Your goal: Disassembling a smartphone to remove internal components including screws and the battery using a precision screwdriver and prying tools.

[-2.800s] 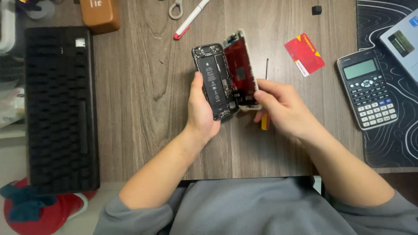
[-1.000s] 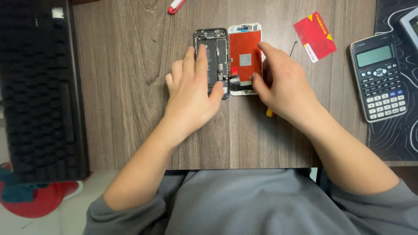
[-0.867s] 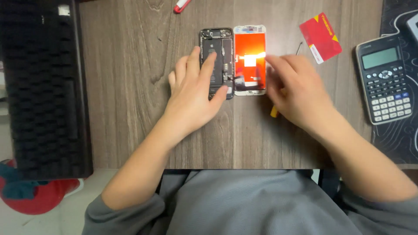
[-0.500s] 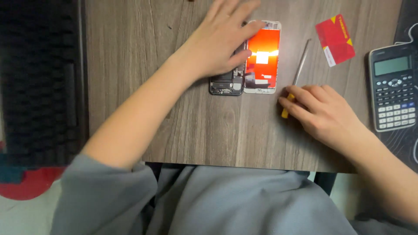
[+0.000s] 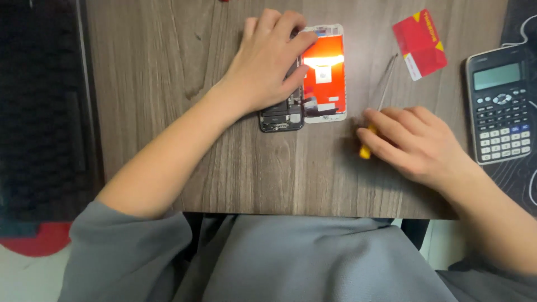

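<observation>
The opened phone (image 5: pixel 282 109), held up off the wooden desk (image 5: pixel 168 84) by both hands earlier, is now laid flat on it, with its red-backed screen panel (image 5: pixel 324 75) folded out flat on the side of the phone toward the calculator. The left hand (image 5: pixel 265 61), earlier wrapped around the phone's body, is now spread flat on top of it. The right hand (image 5: pixel 417 142) is drawn away from the phone toward the desk's near edge, and the yellow-handled screwdriver (image 5: pixel 376 114) is now rested on the desk beneath its fingers.
</observation>
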